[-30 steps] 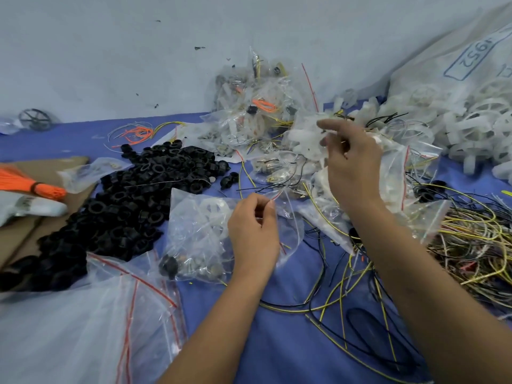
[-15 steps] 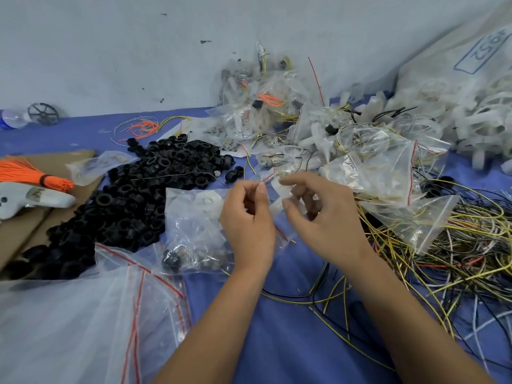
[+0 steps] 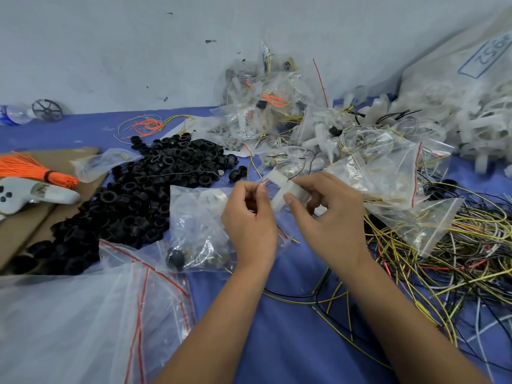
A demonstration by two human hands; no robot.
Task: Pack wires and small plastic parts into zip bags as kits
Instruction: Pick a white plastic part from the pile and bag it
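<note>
A clear zip bag (image 3: 199,228) with a black ring and small parts inside lies on the blue cloth in the middle. My left hand (image 3: 249,220) pinches the bag's open mouth at its right edge. My right hand (image 3: 329,217) holds a white plastic part (image 3: 279,189) at that mouth, thumb and fingers curled round it. A heap of black plastic rings (image 3: 144,189) lies to the left. Loose yellow, black and white wires (image 3: 448,261) are tangled to the right.
Filled zip bags (image 3: 266,106) are piled at the back by the wall. Empty zip bags (image 3: 83,314) lie near left. White plastic parts spill from a big sack (image 3: 465,87) at the right. An orange wire bundle (image 3: 30,170) and a white tool (image 3: 25,195) rest on cardboard.
My right hand came back from the pile at the right with a white part and brought it to the bag's mouth. My left hand kept hold of the bag.
</note>
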